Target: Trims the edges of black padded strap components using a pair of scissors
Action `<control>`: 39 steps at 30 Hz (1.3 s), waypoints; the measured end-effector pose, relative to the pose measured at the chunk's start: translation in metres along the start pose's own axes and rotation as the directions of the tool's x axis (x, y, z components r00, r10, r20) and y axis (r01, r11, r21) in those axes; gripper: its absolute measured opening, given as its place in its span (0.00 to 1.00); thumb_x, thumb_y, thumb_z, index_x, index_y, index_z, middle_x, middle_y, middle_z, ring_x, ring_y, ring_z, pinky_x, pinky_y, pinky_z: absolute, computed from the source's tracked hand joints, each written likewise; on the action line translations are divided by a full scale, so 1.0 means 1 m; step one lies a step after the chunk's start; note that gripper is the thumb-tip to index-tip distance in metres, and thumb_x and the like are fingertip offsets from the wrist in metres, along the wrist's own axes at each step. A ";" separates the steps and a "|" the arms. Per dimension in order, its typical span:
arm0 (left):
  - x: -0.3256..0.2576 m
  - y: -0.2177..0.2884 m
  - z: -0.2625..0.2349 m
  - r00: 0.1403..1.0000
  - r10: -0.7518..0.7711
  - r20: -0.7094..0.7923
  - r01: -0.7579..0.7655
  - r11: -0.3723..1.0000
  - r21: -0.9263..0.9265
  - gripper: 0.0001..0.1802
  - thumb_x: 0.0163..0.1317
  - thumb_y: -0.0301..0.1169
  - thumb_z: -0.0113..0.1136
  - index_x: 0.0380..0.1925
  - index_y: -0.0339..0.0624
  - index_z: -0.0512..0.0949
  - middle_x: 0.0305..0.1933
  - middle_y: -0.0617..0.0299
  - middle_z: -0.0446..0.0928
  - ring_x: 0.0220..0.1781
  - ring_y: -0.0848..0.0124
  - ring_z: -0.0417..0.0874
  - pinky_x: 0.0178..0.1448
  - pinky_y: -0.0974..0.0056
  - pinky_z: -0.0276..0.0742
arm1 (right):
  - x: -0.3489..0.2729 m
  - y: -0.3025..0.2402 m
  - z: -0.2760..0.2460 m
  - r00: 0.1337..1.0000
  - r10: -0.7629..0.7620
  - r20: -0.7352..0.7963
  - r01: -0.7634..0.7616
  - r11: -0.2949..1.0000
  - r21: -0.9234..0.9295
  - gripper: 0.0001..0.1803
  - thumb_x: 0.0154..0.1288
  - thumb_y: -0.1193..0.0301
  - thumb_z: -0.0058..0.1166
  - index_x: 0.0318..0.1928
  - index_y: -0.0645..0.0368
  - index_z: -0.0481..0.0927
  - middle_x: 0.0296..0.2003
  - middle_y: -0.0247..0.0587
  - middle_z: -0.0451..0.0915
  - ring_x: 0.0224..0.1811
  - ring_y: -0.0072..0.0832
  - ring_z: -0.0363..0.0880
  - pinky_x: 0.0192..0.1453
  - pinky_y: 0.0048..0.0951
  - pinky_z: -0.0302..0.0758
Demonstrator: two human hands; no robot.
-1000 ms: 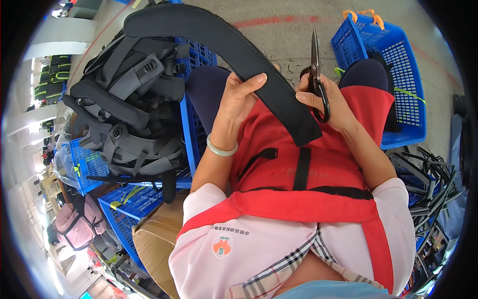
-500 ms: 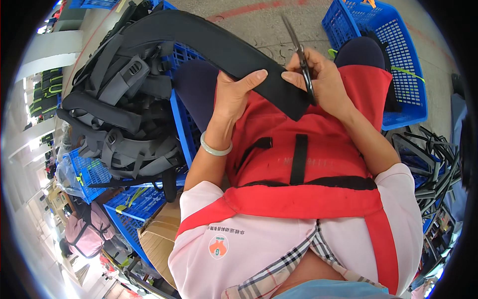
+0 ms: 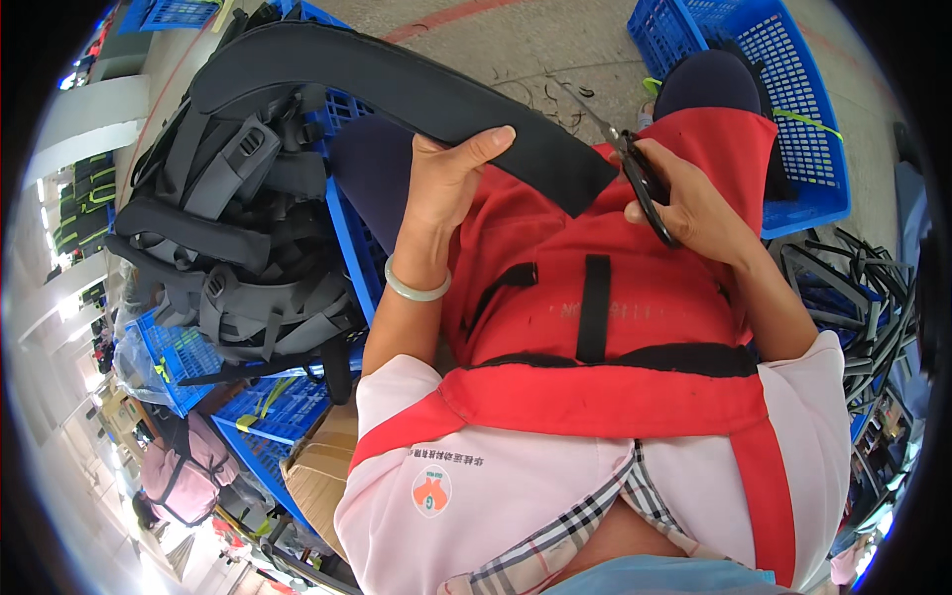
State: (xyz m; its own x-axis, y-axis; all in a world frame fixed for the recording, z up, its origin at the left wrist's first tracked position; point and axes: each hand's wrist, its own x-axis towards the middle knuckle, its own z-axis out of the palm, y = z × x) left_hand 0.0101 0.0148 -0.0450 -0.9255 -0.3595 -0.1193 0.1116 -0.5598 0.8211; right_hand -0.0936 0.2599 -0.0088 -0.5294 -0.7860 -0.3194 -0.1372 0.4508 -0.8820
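My left hand grips a long dark grey padded strap, thumb on top and fingers underneath. The strap curves from the upper left down to a squared end over my lap. In my right hand is a pair of scissors with black handles, blades pointing up and to the left. Their blades pass beside the strap's end. A heap of grey and black padded straps with buckles lies to the left, and the held strap's far end reaches over it.
Blue plastic crates stand under the heap, at lower left and at upper right. A cardboard box is beside my left elbow. Dark strips pile up on the right. A red apron covers my lap. Thread scraps dot the floor.
My right hand has come away from the strap's end, moving right and down with the scissors, which now tilt more. My left hand and the strap have shifted slightly left and up.
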 end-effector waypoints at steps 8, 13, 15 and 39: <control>-0.002 0.001 -0.001 0.999 -0.005 0.033 0.005 1.000 0.010 0.12 0.52 0.14 0.66 0.36 0.39 0.81 0.36 0.62 0.82 0.38 0.72 0.83 0.46 0.67 0.79 | -0.003 0.004 -0.005 0.998 -0.045 0.038 0.049 0.992 -0.114 0.36 0.50 0.55 0.70 0.53 0.63 0.70 0.34 0.47 0.76 0.35 0.37 0.73 0.41 0.33 0.71; -0.004 -0.002 -0.001 1.000 -0.004 0.029 0.004 1.000 0.004 0.12 0.52 0.15 0.66 0.36 0.39 0.81 0.36 0.62 0.82 0.38 0.73 0.83 0.45 0.68 0.78 | 0.000 -0.001 -0.004 0.997 -0.040 0.059 0.049 0.986 -0.159 0.38 0.49 0.54 0.70 0.54 0.63 0.69 0.36 0.52 0.77 0.36 0.41 0.75 0.43 0.34 0.72; -0.005 -0.002 -0.003 0.999 -0.007 0.035 0.007 1.000 0.002 0.12 0.52 0.15 0.66 0.36 0.39 0.81 0.36 0.62 0.82 0.38 0.73 0.83 0.45 0.68 0.78 | 0.002 0.000 -0.002 0.995 -0.066 0.069 0.076 0.983 -0.167 0.39 0.48 0.55 0.70 0.55 0.63 0.69 0.36 0.53 0.77 0.36 0.42 0.75 0.42 0.34 0.72; -0.008 -0.010 -0.011 0.993 -0.034 0.110 0.038 0.999 -0.036 0.14 0.53 0.15 0.65 0.40 0.40 0.81 0.39 0.62 0.83 0.42 0.70 0.83 0.50 0.65 0.77 | 0.015 0.003 0.013 0.994 -0.099 0.037 0.104 0.978 -0.179 0.35 0.48 0.52 0.71 0.45 0.66 0.72 0.21 0.47 0.68 0.23 0.33 0.63 0.30 0.33 0.65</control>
State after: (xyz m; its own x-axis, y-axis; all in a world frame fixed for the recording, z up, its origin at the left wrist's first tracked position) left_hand 0.0203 0.0153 -0.0581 -0.9630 -0.2558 -0.0846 0.0894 -0.5996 0.7953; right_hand -0.0910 0.2441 -0.0205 -0.4817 -0.8420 -0.2428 -0.3390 0.4346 -0.8344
